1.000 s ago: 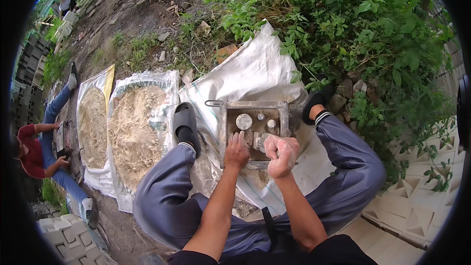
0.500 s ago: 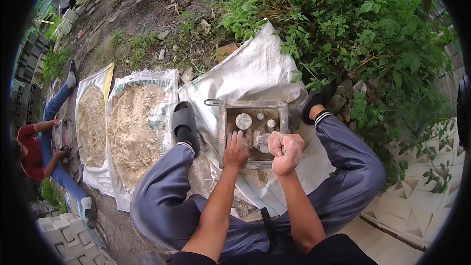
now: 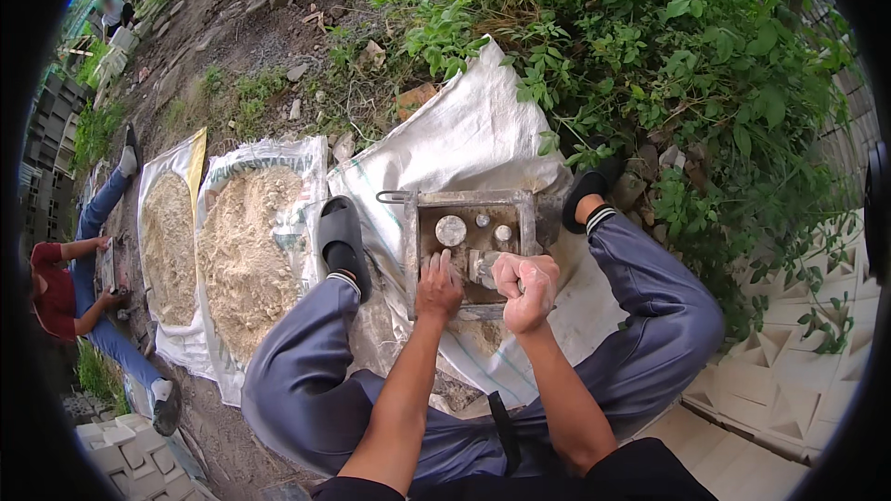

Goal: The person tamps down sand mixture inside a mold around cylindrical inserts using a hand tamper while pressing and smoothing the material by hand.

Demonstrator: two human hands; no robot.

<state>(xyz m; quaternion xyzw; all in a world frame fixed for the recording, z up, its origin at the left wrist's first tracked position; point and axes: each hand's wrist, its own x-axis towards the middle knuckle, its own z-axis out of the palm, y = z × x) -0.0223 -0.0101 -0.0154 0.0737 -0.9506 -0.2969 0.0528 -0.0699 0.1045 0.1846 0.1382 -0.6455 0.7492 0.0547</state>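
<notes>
Between my legs lies a rectangular mold frame (image 3: 411, 264) with grey, worn sides and a wire loop at its far left corner. Packed brown material fills its inside, where a large round disc (image 3: 451, 231) and two smaller round pieces, one of them a short peg (image 3: 503, 234), stand out. My left hand (image 3: 438, 289) rests with fingers stretched out on the near left part of the fill. My right hand (image 3: 526, 289), dusty and closed in a fist, grips the handle of a mallet-like tool; its pale blocky head (image 3: 482, 269) sits over the fill, partly hidden by the fist.
A white woven sack (image 3: 445, 144) is spread under the frame. To the left, two more sacks hold heaps of pale powder (image 3: 249, 250). Leafy plants (image 3: 687, 65) crowd the far right; patterned pale blocks (image 3: 780, 380) stand at right. A co-worker in red (image 3: 58, 288) sits far left.
The whole scene has shifted slightly left in the picture. Both hands keep nearly the same places over the mold frame, the right still closed round the tool.
</notes>
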